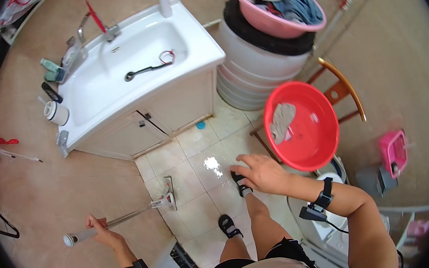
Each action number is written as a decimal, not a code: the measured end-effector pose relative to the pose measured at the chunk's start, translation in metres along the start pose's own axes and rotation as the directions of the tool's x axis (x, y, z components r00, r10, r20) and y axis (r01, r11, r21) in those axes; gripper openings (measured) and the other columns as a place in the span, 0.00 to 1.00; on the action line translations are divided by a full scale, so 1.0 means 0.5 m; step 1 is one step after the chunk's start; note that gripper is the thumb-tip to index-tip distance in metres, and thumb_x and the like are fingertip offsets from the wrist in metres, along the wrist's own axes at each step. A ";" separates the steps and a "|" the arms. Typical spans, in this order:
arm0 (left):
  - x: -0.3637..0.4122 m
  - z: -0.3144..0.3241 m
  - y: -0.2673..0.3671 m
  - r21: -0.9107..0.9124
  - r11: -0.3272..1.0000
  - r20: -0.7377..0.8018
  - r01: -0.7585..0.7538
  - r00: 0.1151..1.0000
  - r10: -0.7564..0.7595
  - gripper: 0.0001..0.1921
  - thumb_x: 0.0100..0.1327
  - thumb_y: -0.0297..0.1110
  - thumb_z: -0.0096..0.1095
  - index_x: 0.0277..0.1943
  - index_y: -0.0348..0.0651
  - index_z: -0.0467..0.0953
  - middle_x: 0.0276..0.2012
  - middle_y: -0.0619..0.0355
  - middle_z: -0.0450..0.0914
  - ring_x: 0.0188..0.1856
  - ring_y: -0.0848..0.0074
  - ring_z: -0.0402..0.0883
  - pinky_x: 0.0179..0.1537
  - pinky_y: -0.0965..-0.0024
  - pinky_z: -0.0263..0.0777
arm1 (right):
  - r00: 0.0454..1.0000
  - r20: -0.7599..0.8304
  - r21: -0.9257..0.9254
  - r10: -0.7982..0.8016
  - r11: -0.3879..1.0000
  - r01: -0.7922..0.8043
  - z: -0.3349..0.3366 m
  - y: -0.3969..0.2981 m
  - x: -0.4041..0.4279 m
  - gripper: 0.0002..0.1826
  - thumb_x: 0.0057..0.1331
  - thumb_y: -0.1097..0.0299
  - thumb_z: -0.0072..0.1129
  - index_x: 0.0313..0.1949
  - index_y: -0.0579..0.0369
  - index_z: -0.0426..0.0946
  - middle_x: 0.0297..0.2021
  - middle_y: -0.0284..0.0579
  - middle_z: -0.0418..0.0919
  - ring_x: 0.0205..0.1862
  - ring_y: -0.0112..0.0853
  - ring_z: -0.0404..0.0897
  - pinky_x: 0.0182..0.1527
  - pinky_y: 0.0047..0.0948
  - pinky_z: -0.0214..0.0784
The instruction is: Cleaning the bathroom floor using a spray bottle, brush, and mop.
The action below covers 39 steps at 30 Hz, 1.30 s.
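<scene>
My left hand (105,233) is wrapped around the upper grip of a flat mop (131,216) with a metal pole. Its narrow head (170,193) rests on the wet tiled floor (203,174) by the left wall. Over the floor, my right hand (263,172) hangs with fingers apart and holds nothing. Just beyond it is a red plastic basin (312,131), which stands on a wooden chair (341,91). A beige cloth (283,121) lies inside the basin. Whether the right hand touches the basin's rim is hard to tell; they look apart.
A white washbasin (149,38) on a cabinet (183,102) stands ahead. Beside it, a large barrel (263,74) bears a pink basin (278,29) of clothes. A blue disc (200,125) lies near the cabinet's foot. A toilet (332,227) is at my right.
</scene>
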<state>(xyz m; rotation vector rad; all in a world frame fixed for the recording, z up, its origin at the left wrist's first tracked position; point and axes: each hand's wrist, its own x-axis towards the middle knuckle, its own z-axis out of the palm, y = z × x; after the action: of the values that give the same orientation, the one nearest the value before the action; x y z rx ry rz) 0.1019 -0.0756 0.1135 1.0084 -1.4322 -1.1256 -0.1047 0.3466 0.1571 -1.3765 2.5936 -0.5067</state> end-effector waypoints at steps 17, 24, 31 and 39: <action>-0.022 0.034 -0.026 -0.058 0.992 -0.257 0.109 0.959 -0.120 0.14 0.67 0.43 0.50 0.30 0.43 0.66 0.13 0.68 0.52 0.16 0.85 0.49 0.20 0.78 0.46 | 0.846 0.499 -0.223 -0.188 0.915 0.335 0.063 0.455 0.949 0.23 0.63 0.57 0.48 0.56 0.47 0.71 0.53 0.59 0.69 0.56 0.49 0.69 0.59 0.44 0.60; -0.055 -0.013 -0.034 -0.092 0.988 -0.352 0.120 0.925 -0.145 0.14 0.68 0.44 0.49 0.32 0.44 0.67 0.13 0.68 0.52 0.15 0.86 0.47 0.22 0.79 0.48 | 0.693 0.707 -0.329 -0.143 0.801 0.501 0.130 0.487 1.051 0.17 0.63 0.60 0.47 0.48 0.51 0.76 0.46 0.53 0.76 0.48 0.48 0.75 0.50 0.44 0.67; -0.078 -0.024 -0.036 -0.071 0.992 -0.430 0.101 0.894 -0.122 0.15 0.67 0.45 0.48 0.30 0.43 0.66 0.13 0.67 0.50 0.16 0.84 0.47 0.20 0.77 0.46 | 0.697 0.717 -0.166 0.005 0.972 0.164 0.130 0.438 1.042 0.13 0.56 0.66 0.55 0.41 0.55 0.74 0.36 0.50 0.78 0.35 0.41 0.79 0.41 0.39 0.72; -0.084 -0.048 -0.085 -0.153 0.986 -0.410 0.069 0.903 -0.127 0.15 0.67 0.45 0.48 0.30 0.43 0.66 0.14 0.66 0.53 0.16 0.84 0.49 0.20 0.77 0.47 | 0.868 0.494 -0.229 0.053 0.971 0.071 0.129 0.473 1.046 0.19 0.48 0.71 0.59 0.39 0.69 0.73 0.27 0.57 0.79 0.23 0.38 0.79 0.18 0.36 0.69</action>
<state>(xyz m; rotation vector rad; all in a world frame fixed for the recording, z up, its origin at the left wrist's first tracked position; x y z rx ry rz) 0.1326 -0.0471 0.0642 1.1537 -0.9566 -0.9872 -0.5626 0.0228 0.0178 -1.3626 2.2651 0.1648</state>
